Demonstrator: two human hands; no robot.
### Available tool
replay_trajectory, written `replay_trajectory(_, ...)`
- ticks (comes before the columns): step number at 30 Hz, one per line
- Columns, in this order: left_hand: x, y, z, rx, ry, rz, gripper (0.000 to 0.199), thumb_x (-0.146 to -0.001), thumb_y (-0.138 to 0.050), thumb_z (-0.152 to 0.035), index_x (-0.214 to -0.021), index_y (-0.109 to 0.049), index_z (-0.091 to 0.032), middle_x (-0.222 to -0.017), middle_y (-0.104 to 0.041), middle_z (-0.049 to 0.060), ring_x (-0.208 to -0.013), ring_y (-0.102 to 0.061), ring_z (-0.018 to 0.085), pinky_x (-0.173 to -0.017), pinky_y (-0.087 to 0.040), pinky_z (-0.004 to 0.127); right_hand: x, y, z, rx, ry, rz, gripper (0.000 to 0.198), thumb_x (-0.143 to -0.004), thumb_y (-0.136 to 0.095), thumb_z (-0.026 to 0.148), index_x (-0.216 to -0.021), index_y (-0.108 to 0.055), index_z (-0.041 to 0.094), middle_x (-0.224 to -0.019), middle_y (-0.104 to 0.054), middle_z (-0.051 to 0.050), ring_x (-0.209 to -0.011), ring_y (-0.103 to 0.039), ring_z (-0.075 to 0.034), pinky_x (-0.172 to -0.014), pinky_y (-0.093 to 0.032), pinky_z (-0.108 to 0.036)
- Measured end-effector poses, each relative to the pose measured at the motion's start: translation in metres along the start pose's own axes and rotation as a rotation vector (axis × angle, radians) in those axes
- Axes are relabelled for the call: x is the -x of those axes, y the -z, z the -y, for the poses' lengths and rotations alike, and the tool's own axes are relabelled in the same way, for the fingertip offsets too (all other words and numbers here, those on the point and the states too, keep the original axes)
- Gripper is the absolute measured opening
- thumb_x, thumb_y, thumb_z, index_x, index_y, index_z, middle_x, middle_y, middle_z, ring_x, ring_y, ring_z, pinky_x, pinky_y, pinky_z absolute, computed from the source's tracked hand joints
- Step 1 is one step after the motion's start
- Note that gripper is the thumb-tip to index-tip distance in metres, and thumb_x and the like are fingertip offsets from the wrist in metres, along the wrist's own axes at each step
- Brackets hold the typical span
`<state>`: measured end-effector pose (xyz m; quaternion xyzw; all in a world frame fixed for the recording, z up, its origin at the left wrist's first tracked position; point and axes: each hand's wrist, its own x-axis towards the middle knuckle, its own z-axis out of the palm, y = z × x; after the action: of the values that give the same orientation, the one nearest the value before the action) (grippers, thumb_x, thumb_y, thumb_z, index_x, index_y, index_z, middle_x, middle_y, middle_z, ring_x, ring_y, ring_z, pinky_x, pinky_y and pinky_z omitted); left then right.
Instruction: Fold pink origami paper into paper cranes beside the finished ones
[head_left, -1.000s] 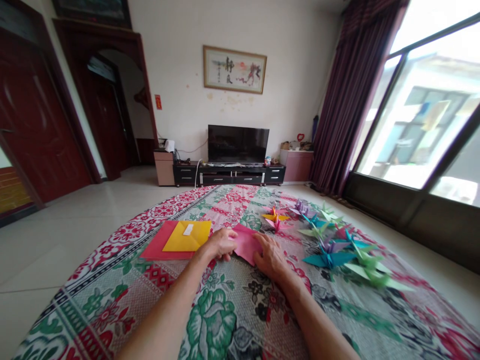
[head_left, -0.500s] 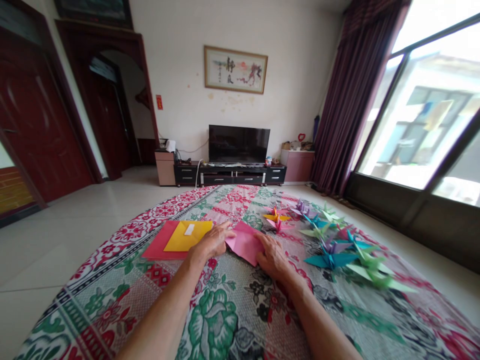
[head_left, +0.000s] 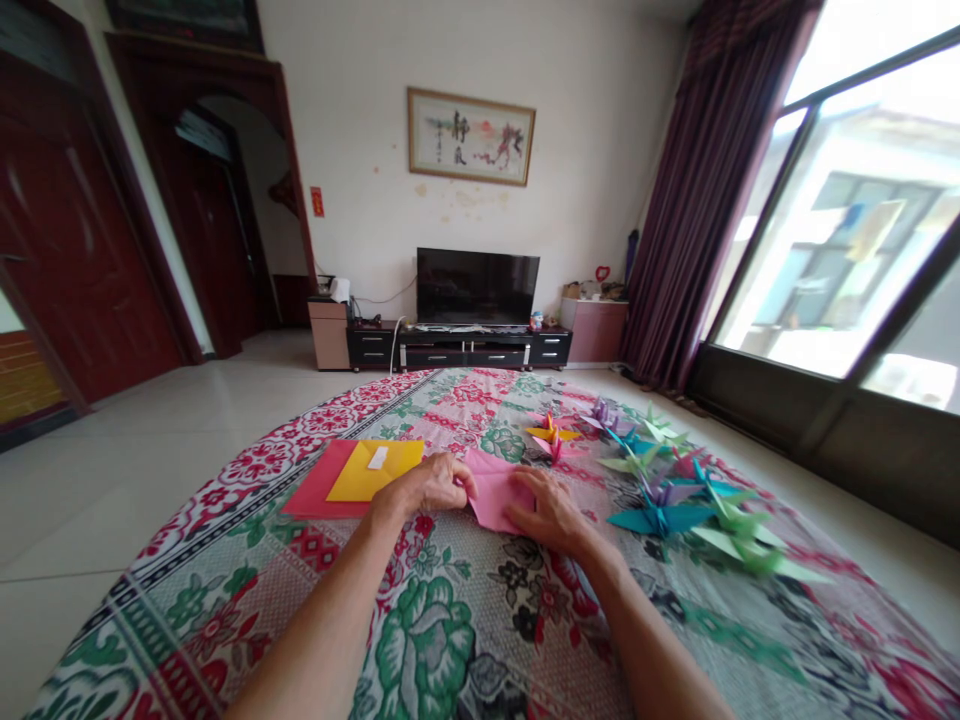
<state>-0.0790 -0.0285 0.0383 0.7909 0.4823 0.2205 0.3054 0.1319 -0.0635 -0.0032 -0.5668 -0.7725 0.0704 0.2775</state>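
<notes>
A folded sheet of pink origami paper [head_left: 495, 492] lies on the patterned tablecloth between my hands. My left hand [head_left: 436, 482] is closed, its thumb and curled fingers pinching the paper's left edge. On the opposite side, my right hand [head_left: 553, 508] grips the right part of the paper, with the thumb near the front edge and fingers over the top. Its fingers hide that side of the sheet. Left of my left hand lie a yellow paper sheet [head_left: 360, 482] with a small white piece [head_left: 379, 457] on it, and red-pink paper [head_left: 311, 490] beneath.
Several folded paper cranes stand at the right, including a blue one [head_left: 660, 515], a green one [head_left: 754, 545] and an orange one [head_left: 553, 434]. The tablecloth [head_left: 427, 640] covers a rounded table. Beyond it are a television [head_left: 478, 287] and a low cabinet [head_left: 465, 352].
My left fingers have gone from stretched out to curled in a pinch on the paper's left edge. The paper has turned slightly, and my right hand has shifted a little over it.
</notes>
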Motion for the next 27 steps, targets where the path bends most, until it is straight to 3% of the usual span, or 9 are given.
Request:
replay_trajectory(2,-0.001,0.001,0.005,0.006,-0.119,0.102,0.036,-0.055,-0.048,-0.009,-0.082,-0.072,-0.016,-0.076,-0.069,0.002,-0.069,-0.06,0.014,-0.066,-0.045,0.021,0.001,-0.001,-0.001,0.036,0.012,0.035,0.042,-0.068,-0.058,0.035,-0.109,-0.057,0.025,-0.126,-0.05,-0.007,-0.115,-0.043,-0.027,-0.095,-0.029,-0.046)
replay_trajectory(4,-0.004,0.001,0.009,0.028,-0.123,0.119,0.041,-0.057,-0.047,-0.01,-0.09,-0.071,-0.017,-0.083,-0.069,0.002,-0.075,-0.061,0.015,-0.07,-0.045,0.021,0.002,0.0,-0.001,0.058,0.014,0.061,0.044,-0.068,-0.057,0.033,-0.111,-0.056,0.026,-0.127,-0.048,-0.006,-0.117,-0.041,-0.027,-0.095,-0.028,-0.046)
replay_trajectory(8,-0.008,-0.003,0.015,0.096,-0.186,0.141,0.035,-0.058,-0.05,-0.012,-0.085,-0.071,-0.018,-0.096,-0.068,0.001,-0.088,-0.059,0.016,-0.08,-0.043,0.021,0.003,0.002,0.007,0.091,0.01,0.076,0.039,-0.071,-0.053,0.03,-0.11,-0.055,0.027,-0.125,-0.048,-0.006,-0.115,-0.041,-0.027,-0.092,-0.029,-0.046)
replay_trajectory(11,-0.008,-0.005,0.015,0.093,-0.177,0.152,0.029,-0.061,-0.052,-0.017,-0.083,-0.072,-0.017,-0.088,-0.069,0.001,-0.082,-0.059,0.015,-0.075,-0.044,0.02,0.003,0.0,0.014,0.117,-0.026,0.018,0.033,-0.075,-0.051,0.038,-0.105,-0.057,0.025,-0.121,-0.051,-0.007,-0.111,-0.043,-0.028,-0.089,-0.031,-0.047)
replay_trajectory(15,-0.008,-0.009,0.018,0.036,-0.147,0.081,0.029,-0.067,-0.049,-0.025,-0.085,-0.07,-0.017,-0.07,-0.065,-0.002,-0.065,-0.055,0.012,-0.06,-0.041,0.018,0.003,-0.007,0.018,0.146,-0.052,-0.033,0.034,-0.071,-0.055,0.043,-0.099,-0.058,0.025,-0.119,-0.052,-0.008,-0.108,-0.043,-0.03,-0.085,-0.033,-0.047)
replay_trajectory(19,-0.01,-0.017,0.022,-0.032,-0.149,-0.043,0.031,-0.069,-0.049,-0.028,-0.091,-0.068,-0.018,-0.067,-0.061,-0.003,-0.062,-0.052,0.011,-0.057,-0.038,0.019,0.003,-0.006,0.012,0.125,-0.047,-0.019,0.035,-0.072,-0.055,0.04,-0.104,-0.056,0.025,-0.121,-0.051,-0.007,-0.111,-0.043,-0.028,-0.088,-0.031,-0.049)
replay_trajectory(24,-0.01,-0.024,0.02,-0.117,-0.169,-0.165,0.041,-0.071,-0.05,-0.026,-0.111,-0.058,-0.022,-0.071,-0.061,-0.002,-0.064,-0.053,0.011,-0.06,-0.039,0.02,0.003,0.01,0.003,0.019,-0.027,0.144,0.045,-0.069,-0.056,0.033,-0.112,-0.056,0.022,-0.129,-0.045,-0.009,-0.119,-0.039,-0.026,-0.098,-0.028,-0.044)
replay_trajectory(27,-0.011,-0.028,0.019,-0.175,-0.179,-0.211,0.036,-0.073,-0.049,-0.026,-0.108,-0.059,-0.025,-0.074,-0.062,-0.002,-0.067,-0.054,0.012,-0.063,-0.041,0.021,0.003,0.019,-0.001,-0.045,-0.031,0.21,0.046,-0.067,-0.057,0.031,-0.112,-0.057,0.02,-0.131,-0.043,-0.01,-0.121,-0.038,-0.026,-0.101,-0.026,-0.043)
